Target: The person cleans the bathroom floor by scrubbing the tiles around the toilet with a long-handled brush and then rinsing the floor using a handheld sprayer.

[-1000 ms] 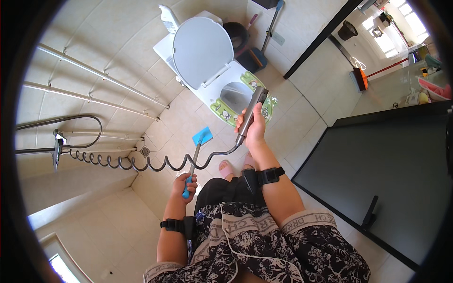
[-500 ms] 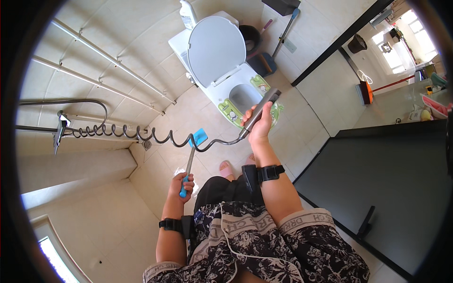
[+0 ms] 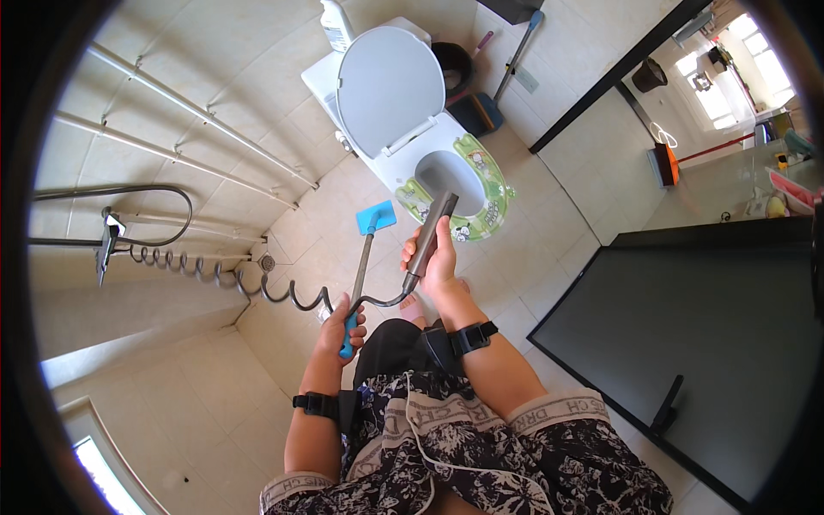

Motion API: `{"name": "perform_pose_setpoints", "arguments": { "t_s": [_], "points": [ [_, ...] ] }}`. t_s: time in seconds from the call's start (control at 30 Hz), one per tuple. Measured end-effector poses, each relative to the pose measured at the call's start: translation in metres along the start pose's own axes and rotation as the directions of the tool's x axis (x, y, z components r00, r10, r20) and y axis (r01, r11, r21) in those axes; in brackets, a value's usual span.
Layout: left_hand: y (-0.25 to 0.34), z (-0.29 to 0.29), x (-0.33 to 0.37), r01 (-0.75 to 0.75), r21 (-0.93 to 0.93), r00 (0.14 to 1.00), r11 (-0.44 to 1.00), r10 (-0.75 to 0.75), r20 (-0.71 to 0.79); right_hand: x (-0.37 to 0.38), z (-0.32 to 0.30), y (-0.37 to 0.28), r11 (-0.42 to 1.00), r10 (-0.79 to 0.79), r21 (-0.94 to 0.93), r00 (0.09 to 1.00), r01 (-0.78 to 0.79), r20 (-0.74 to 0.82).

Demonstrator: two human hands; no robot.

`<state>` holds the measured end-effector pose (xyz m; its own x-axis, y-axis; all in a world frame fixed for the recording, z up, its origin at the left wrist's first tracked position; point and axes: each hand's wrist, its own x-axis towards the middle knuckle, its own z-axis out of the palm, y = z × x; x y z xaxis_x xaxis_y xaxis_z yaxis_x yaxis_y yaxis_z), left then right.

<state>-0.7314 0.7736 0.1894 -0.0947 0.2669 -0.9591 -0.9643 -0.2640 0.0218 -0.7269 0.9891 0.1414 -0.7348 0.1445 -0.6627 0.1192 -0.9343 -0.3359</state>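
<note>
The left hand (image 3: 342,319) was closed around the blue grip of a long-handled brush with a flat blue head (image 3: 374,218), held over the tiled floor. The right hand (image 3: 436,262) gripped a grey metal spray wand (image 3: 430,233) on a dark coiled hose (image 3: 215,273), aimed at the white toilet (image 3: 402,150) with its green patterned seat (image 3: 485,190).

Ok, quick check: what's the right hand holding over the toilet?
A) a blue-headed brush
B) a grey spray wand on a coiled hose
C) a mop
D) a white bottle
B: the right hand grips the grey spray wand, its coiled hose trailing to the wall, aimed at the toilet; the blue-headed brush is in the left hand.
</note>
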Motion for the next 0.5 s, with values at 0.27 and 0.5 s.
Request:
{"name": "perform_pose_setpoints", "arguments": {
  "t_s": [0.27, 0.5],
  "points": [
    [0.000, 0.008, 0.019, -0.027, 0.073, 0.995, 0.997, 0.034, -0.096, -0.004, -0.016, 0.019, 0.958, 0.219, 0.190, 0.976, -0.215, 0.001],
    [0.011, 0.028, 0.012, -0.083, -0.004, 0.997, 0.997, 0.083, 0.009, -0.002, -0.022, 0.022, 0.919, 0.251, 0.272, 0.956, -0.284, 0.151]
  ]
}}
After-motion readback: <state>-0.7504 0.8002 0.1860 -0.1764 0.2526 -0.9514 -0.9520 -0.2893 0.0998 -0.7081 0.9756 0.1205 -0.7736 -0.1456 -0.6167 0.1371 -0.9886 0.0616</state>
